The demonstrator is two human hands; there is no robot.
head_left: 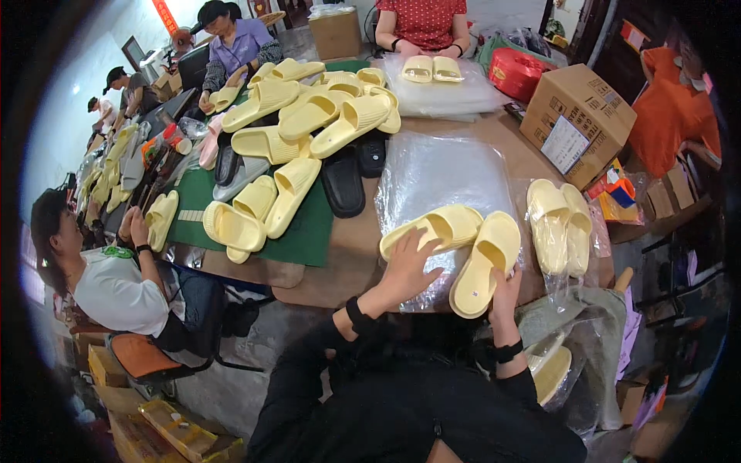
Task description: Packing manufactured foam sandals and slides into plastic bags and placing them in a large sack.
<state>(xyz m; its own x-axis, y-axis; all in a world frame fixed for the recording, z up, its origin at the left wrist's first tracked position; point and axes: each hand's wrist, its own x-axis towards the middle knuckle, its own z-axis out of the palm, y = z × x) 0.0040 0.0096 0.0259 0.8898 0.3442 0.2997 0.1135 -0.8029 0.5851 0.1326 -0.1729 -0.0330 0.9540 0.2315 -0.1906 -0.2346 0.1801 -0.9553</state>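
Note:
My left hand (405, 266) lies with fingers spread against the near side of a pale yellow slipper (455, 225), which rests on a stack of clear plastic bags (444, 166). Its thumb points toward a second yellow slipper (492, 258), tilted with its heel toward me. My right hand (505, 293) grips that second slipper by its right edge near the heel. Just right of it lies a pair of yellow slippers inside a clear bag (550, 228).
Loose yellow slippers (297, 185) are heaped on a green mat (318, 241), black slippers (343, 181) beside them. A cardboard box (579, 116) stands at the right. Co-workers sit left and across; one has a slipper pair (432, 69) on bags. Bagged slippers (552, 370) hang lower right.

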